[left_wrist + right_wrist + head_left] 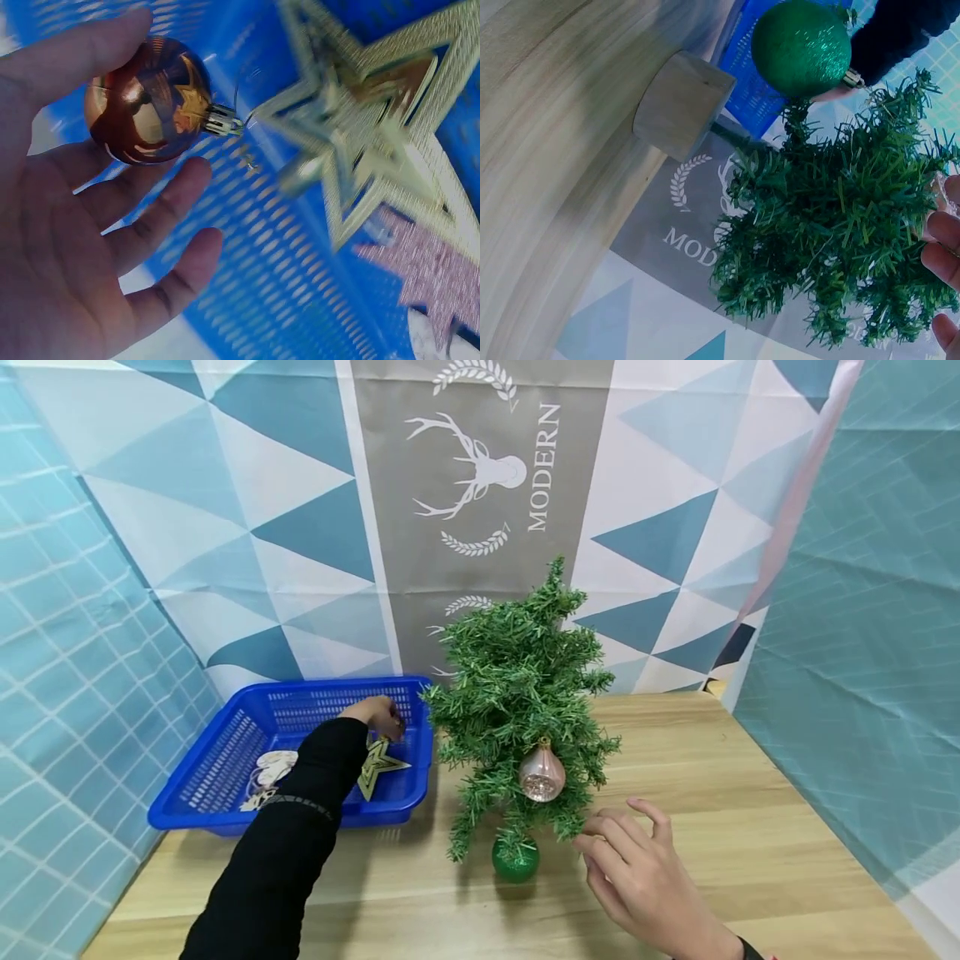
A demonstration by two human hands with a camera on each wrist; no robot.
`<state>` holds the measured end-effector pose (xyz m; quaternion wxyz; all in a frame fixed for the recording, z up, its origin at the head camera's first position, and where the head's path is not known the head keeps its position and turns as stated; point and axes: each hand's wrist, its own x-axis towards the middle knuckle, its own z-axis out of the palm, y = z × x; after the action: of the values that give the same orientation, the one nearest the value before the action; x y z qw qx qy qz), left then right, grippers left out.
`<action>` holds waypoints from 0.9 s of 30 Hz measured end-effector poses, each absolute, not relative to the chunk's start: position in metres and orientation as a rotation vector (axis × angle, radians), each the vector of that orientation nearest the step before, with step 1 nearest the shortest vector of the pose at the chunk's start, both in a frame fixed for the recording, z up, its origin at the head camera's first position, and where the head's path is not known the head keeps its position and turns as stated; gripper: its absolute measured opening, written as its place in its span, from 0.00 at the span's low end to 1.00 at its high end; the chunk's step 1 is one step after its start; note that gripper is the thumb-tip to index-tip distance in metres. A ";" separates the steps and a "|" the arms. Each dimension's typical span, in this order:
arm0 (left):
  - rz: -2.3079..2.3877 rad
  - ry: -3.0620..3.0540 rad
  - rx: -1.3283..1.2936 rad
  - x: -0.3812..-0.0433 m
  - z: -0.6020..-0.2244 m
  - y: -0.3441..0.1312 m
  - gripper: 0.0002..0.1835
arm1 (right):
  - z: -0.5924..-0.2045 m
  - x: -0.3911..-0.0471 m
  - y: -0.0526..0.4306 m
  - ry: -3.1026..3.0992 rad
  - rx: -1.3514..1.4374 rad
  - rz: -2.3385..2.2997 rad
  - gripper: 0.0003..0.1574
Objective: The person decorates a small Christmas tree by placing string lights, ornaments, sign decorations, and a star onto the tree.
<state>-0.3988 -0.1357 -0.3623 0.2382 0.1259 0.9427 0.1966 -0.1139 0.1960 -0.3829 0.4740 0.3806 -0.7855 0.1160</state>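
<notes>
Inside the blue basket, my left hand pinches a shiny copper-coloured Christmas bauble between thumb and fingers; the other fingers are spread. A gold star ornament lies beside that hand. My right hand is by the lower right branches of a small artificial Christmas tree, fingers loosely bent and holding nothing; whether they touch the needles I cannot tell. On the tree hang a pink bauble and, lower down, a green glitter bauble. The tree's wooden base shows in the right wrist view.
White ornaments lie at the basket's left side, and a pink glittery ornament is near the star. The basket stands left of the tree on a wooden table. Patterned cloth hangs behind and at both sides.
</notes>
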 end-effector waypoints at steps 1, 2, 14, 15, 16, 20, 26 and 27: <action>0.574 2.602 0.375 -0.394 -0.356 -0.137 0.13 | -0.383 -0.114 0.196 -1.921 0.930 0.286 0.19; 0.616 2.614 0.408 -0.389 -0.349 -0.139 0.15 | -0.384 -0.113 0.195 -1.922 0.929 0.289 0.19; 0.824 2.961 0.751 -0.323 -0.289 -0.156 0.26 | -0.373 -0.114 0.180 -1.777 1.016 0.333 0.18; 0.861 2.968 0.790 -0.313 -0.286 -0.156 0.26 | -0.372 -0.114 0.178 -1.757 1.025 0.335 0.18; 0.898 2.976 0.830 -0.303 -0.283 -0.156 0.26 | -0.370 -0.115 0.176 -1.743 1.033 0.338 0.18; 1.010 3.007 0.967 -0.256 -0.273 -0.154 0.26 | -0.366 -0.116 0.169 -1.697 1.054 0.348 0.18; 1.118 3.033 1.224 -0.189 -0.272 -0.150 0.27 | -0.360 -0.117 0.156 -1.660 1.064 0.385 0.17; 1.143 3.020 1.264 -0.180 -0.273 -0.149 0.28 | -0.358 -0.117 0.154 -1.651 1.065 0.393 0.17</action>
<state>-0.1801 -0.1486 -0.2729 -0.1623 0.3598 0.8593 0.3252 -0.1166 0.1536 -0.3580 0.5386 0.4478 -0.6943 0.1654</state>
